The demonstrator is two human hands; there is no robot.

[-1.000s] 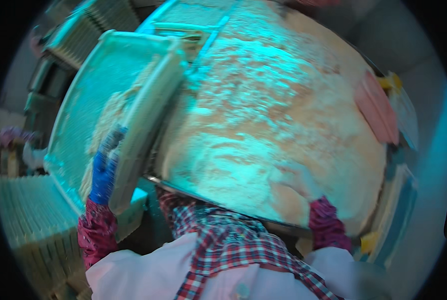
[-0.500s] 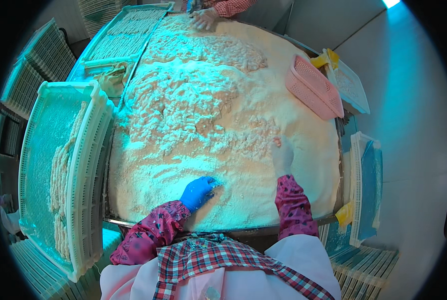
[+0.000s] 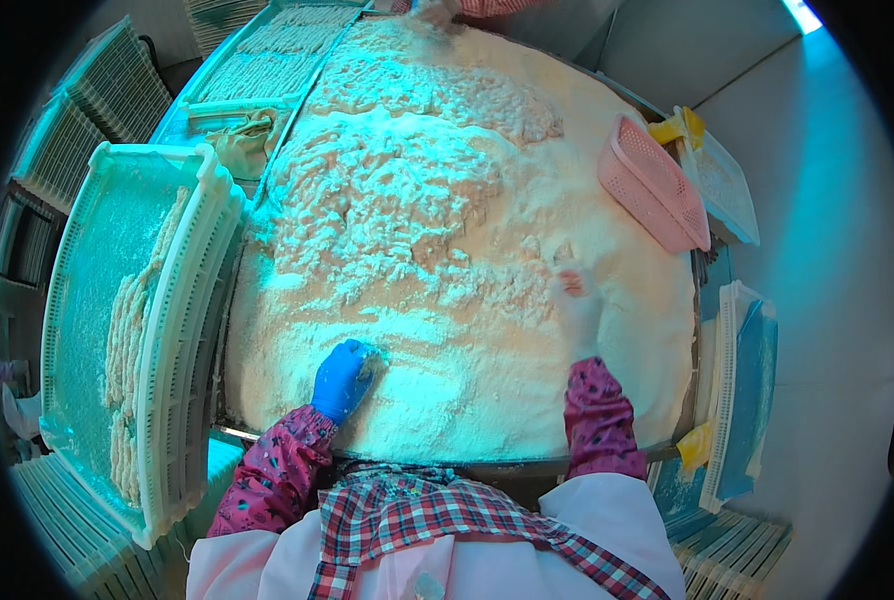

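A broad metal-edged table is covered in pale flour-like powder (image 3: 447,400), with a heap of pale, powder-coated lumpy strips (image 3: 387,200) across its middle. My left hand (image 3: 342,381), in a blue glove, rests low over the powder at the near left. Its fingers are curled together, and whatever they may hold is hidden. My right hand (image 3: 579,308), in a thin whitish glove, is at the right end of the heap. Those fingers bend inward beside a few loose strips (image 3: 542,250); I cannot make out what is inside them.
Stacked white trays (image 3: 177,330) stand at the left, the top one holding a row of twisted strips (image 3: 127,350). Another strip-filled tray (image 3: 282,60) lies far left. A pink basket (image 3: 652,185) sits at the right edge. Across the table is a co-worker's blurred hand (image 3: 432,15).
My left hand has moved left and slightly forward over the powder, fingers curling tighter. My right hand stays near the heap's right end. The whole view has shifted slightly; the co-worker's hand has moved.
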